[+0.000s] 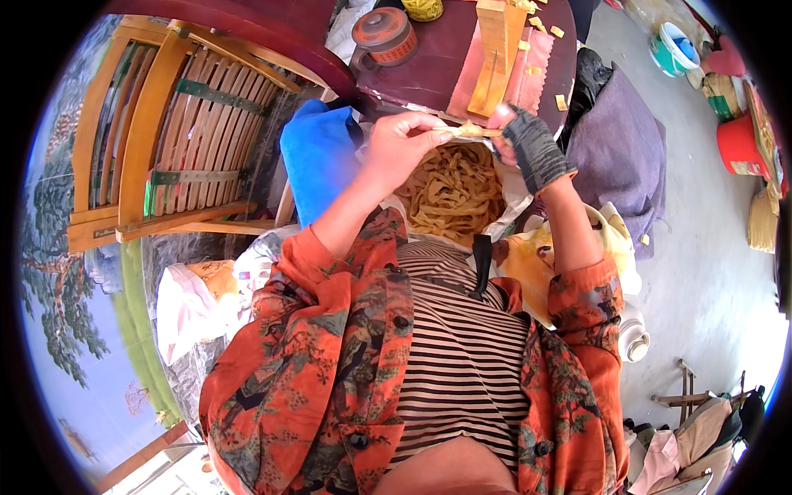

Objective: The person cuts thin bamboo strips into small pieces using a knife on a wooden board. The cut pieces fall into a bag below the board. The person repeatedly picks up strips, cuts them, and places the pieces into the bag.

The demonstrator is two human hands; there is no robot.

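My left hand (402, 145), bare, pinches one end of a tan, knotted strip (471, 129) between thumb and fingertips. My right hand (535, 145), in a dark grey fingerless glove, grips the strip's other end, so it spans level between the two hands. Just below them, a pale bag (516, 195) stands open against my lap, filled with a tangle of tan ribbon-like strips (455, 192). Beyond my hands, a wooden block fixture (492, 68) rests on a pink cloth (461, 80), its near end close to my right thumb. The strips' material cannot be told.
A dark red table (427, 59) carries a lidded container (385, 38) and small yellow pieces (561, 102). Slatted wooden folding chairs (204, 124) stand left, near blue cloth (318, 161). To the right are purple cloth (615, 136), a teal-and-white bucket (671, 52) and a red bucket (739, 145).
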